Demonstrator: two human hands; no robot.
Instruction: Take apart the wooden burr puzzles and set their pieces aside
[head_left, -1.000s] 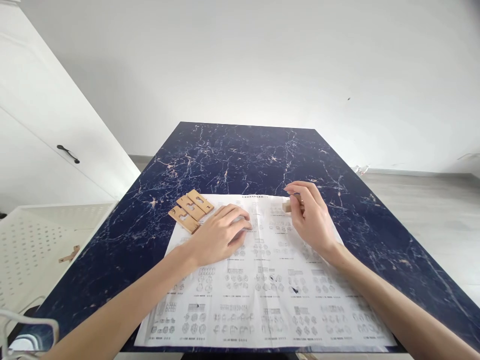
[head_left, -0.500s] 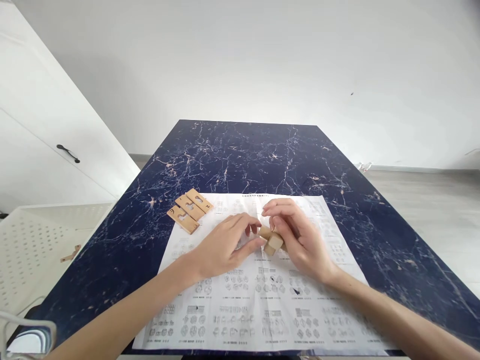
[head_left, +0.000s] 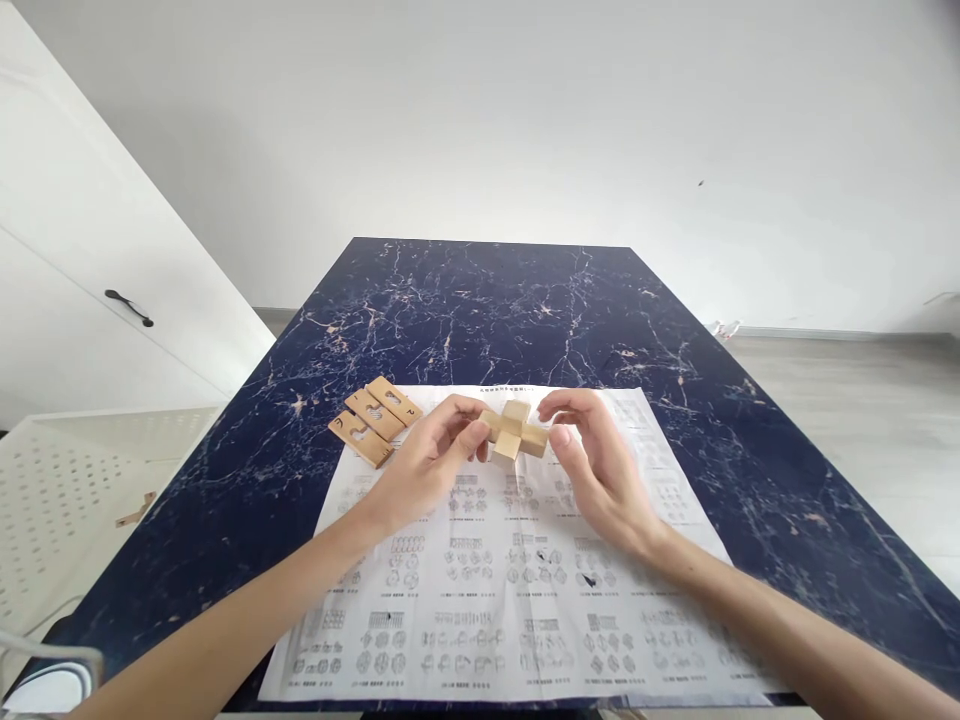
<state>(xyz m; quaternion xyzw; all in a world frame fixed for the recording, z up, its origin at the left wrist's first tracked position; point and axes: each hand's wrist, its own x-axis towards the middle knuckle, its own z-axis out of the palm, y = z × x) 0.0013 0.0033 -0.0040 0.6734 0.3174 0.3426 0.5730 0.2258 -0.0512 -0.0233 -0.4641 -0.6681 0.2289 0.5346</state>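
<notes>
A wooden burr puzzle (head_left: 511, 428), a cross of interlocked light wooden bars, is held just above the printed sheet. My left hand (head_left: 431, 450) pinches the puzzle's left bar between thumb and fingers. Beside the opposite bar is my right hand (head_left: 596, 460), its fingers curved and apart with the thumb close to the bar's end; it grips nothing. Beneath both hands lies the white paper sheet (head_left: 480, 560), covered with rows of small puzzle diagrams. Flat wooden pieces (head_left: 375, 418) with cut-outs and black numbers lie side by side at its upper left corner.
The dark blue marble-patterned table (head_left: 480, 310) reaches toward a pale wall. To the left stand a white perforated basket (head_left: 67, 480), with a small wooden piece (head_left: 136, 512) there, and a white cabinet (head_left: 90, 250) with a black handle.
The puzzle has moved left and away from me and turned to show its cross shape. My left hand has closed on it, while my right hand has let go.
</notes>
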